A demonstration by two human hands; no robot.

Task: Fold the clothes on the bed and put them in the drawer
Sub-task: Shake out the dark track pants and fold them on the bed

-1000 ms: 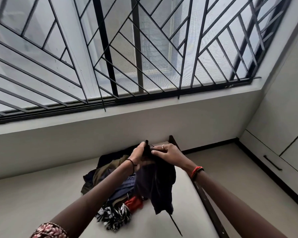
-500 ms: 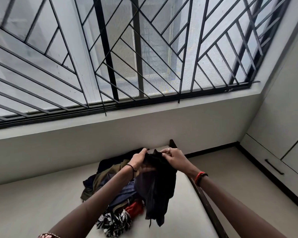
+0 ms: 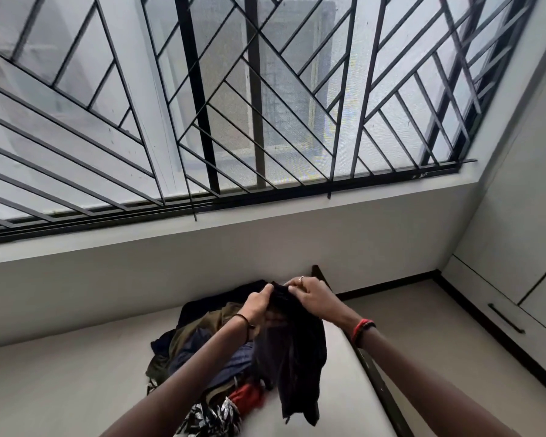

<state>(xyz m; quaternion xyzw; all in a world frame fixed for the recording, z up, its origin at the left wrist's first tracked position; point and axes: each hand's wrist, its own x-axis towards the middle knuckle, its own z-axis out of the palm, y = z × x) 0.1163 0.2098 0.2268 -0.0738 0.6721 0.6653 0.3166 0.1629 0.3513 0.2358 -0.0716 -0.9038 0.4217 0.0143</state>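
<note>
I held a dark garment (image 3: 293, 367) up over the bed (image 3: 60, 389) with both hands, gripping it at its top edge. My left hand (image 3: 259, 305) had its fingers curled round the cloth on the left side, and my right hand (image 3: 314, 298) pinched the same edge just beside it, the two hands almost touching. The garment hung down from that grip in loose folds, and its lowest tip dangled above the mattress near the bed's right edge. A ring (image 3: 301, 278) showed on one finger of my right hand, a red and black bracelet (image 3: 361, 331) sat on that wrist, and a thin black band (image 3: 243, 320) circled my left wrist. Behind and below the garment lay the pile (image 3: 199, 345) of unfolded clothes, heaped toward the far right corner of the bed, with olive and blue pieces on top. A red piece (image 3: 246, 400) and a black-and-white printed piece (image 3: 212, 417) lay at its near side. The dark bed frame (image 3: 382, 389) ran along the right edge. Across the floor (image 3: 423, 326), low in the cabinet on the right, was the drawer (image 3: 486, 329) with its black handle (image 3: 506, 318), its front closed. The window grille (image 3: 265, 105) filled the wall above the bed.
</note>
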